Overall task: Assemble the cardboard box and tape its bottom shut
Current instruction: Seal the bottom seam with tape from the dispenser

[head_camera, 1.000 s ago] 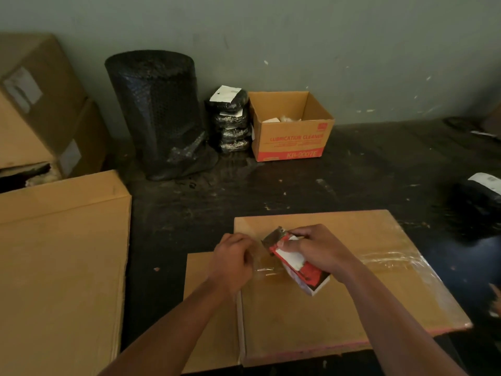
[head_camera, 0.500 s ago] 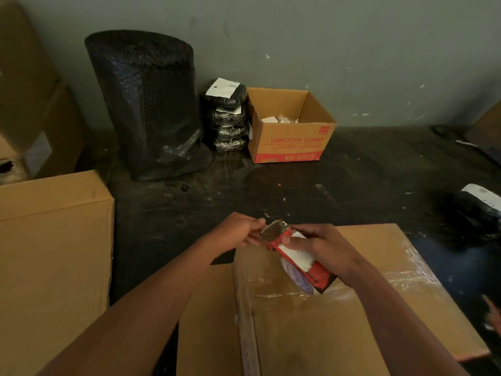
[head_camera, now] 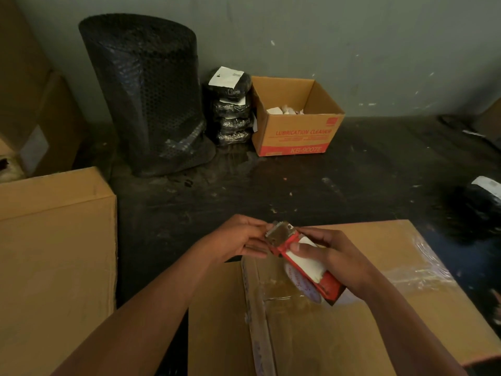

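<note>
The cardboard box [head_camera: 339, 329] lies on the dark surface [head_camera: 311, 191] in the near middle of the scene, its broad brown face turned up. A strip of clear tape [head_camera: 414, 275] runs across that face from the middle toward the right edge, where it wrinkles and shines. A second band of tape follows the seam that runs near to far on the left part of the box.

Above the far left corner of the box, the right hand [head_camera: 336, 259] is wrapped around a red and white tape dispenser [head_camera: 303, 261], thumb laid over its white side, with the roll showing beneath the palm. The dispenser points far and left, its toothed metal blade uppermost. The left hand [head_camera: 238, 237] meets it there, its fingertips closed at the blade end; whether they pinch a loose end of tape cannot be made out.

To the left stands a large plain carton [head_camera: 54, 253], with more cartons stacked behind it at the far left. Against the far wall a tall roll of black bubble wrap [head_camera: 146, 93] stands upright. Just right of it sits a stack of black wrapped parcels [head_camera: 230, 109], the top one bearing a white label. Beside those is an open box printed LUBRICATION CLEANER [head_camera: 298, 131], with pale scraps inside. Another black parcel [head_camera: 479, 204] rests at the right edge.
</note>
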The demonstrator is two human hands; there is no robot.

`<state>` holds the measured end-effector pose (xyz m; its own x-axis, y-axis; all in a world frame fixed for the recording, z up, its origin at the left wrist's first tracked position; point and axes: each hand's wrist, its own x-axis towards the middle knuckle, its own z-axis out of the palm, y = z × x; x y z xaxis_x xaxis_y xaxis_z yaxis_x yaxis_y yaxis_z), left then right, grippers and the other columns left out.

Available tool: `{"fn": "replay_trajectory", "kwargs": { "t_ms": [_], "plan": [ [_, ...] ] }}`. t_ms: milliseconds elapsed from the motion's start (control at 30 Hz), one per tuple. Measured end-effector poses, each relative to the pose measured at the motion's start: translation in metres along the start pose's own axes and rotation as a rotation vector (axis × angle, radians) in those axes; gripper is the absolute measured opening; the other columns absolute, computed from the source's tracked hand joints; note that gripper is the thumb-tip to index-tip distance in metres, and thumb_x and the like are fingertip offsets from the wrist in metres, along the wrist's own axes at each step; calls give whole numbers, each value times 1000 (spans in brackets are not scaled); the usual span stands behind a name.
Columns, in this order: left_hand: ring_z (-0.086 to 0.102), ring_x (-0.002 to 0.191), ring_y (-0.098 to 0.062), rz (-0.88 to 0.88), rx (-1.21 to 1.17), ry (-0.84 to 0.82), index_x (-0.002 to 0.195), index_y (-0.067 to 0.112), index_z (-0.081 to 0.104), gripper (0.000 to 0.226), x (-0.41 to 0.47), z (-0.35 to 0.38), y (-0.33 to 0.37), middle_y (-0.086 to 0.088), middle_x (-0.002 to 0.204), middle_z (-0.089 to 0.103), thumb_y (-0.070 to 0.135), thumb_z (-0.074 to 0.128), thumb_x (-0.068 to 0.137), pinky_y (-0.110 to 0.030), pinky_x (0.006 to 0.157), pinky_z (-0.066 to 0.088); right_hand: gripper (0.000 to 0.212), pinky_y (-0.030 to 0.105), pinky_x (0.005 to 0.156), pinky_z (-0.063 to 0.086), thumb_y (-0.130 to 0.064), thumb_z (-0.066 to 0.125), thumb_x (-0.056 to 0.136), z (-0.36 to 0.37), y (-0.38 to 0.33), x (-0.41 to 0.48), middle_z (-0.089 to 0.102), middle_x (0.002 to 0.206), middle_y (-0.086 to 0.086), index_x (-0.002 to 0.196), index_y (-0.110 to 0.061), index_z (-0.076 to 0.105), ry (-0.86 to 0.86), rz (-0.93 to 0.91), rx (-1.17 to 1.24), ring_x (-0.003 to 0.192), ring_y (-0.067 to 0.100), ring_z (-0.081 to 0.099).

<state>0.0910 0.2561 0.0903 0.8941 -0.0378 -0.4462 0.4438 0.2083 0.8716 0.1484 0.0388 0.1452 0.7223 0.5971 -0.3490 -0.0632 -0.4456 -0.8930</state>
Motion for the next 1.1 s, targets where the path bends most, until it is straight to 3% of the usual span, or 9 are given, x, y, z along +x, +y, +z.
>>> {"fn": "replay_trajectory", "kwargs": {
  "t_ms": [200, 367, 600, 767, 933, 1100],
  "plan": [
    [76, 92, -17, 194, 236, 110, 114, 9, 73, 25, -4, 6, -5, -6, 103, 78, 0, 70, 91, -28, 72, 62, 30, 25, 72, 57, -25, 78, 90, 0, 2, -8, 81, 103, -5, 119, -32, 78, -3, 4, -37, 89, 16, 76],
    [77, 90, -20, 267, 253, 216, 104, 5, 75, 16, 2, 11, -8, -10, 96, 79, -1, 71, 90, -36, 78, 64, 30, 34, 77, 59, -29, 79, 89, 1, 1, -10, 81, 103, -4, 118, -32, 78, 28, 16, -12, 91, 21, 77],
    [77, 84, -16, 230, 367, 242, 95, 8, 78, 9, 13, 11, 3, -6, 88, 79, 4, 72, 91, -36, 81, 63, 19, 27, 69, 55, -27, 74, 93, 7, 1, -17, 81, 95, 0, 111, -27, 80, 60, 65, 64, 81, 16, 75],
    [77, 82, -20, 180, 449, 195, 88, 10, 78, 9, 22, 7, 8, -8, 84, 79, 3, 74, 88, -43, 82, 63, 15, 32, 70, 57, -29, 73, 95, 15, -6, -14, 82, 88, 5, 103, -20, 81, 72, 138, 100, 78, 21, 76],
    [77, 81, -19, 180, 472, 205, 91, 9, 76, 6, 23, -7, 16, -9, 85, 78, 5, 71, 92, -37, 76, 64, 18, 41, 80, 61, -36, 74, 93, 19, -7, -11, 82, 89, 4, 103, -23, 82, 80, 155, 76, 85, 27, 78],
    [76, 83, -23, 206, 444, 199, 98, 7, 74, 6, 22, -21, 16, -11, 86, 77, 6, 71, 93, -39, 77, 64, 16, 26, 65, 58, -30, 73, 95, 29, -4, -16, 82, 89, 0, 109, -28, 80, 92, 121, 77, 77, 16, 76]
  ]
}}
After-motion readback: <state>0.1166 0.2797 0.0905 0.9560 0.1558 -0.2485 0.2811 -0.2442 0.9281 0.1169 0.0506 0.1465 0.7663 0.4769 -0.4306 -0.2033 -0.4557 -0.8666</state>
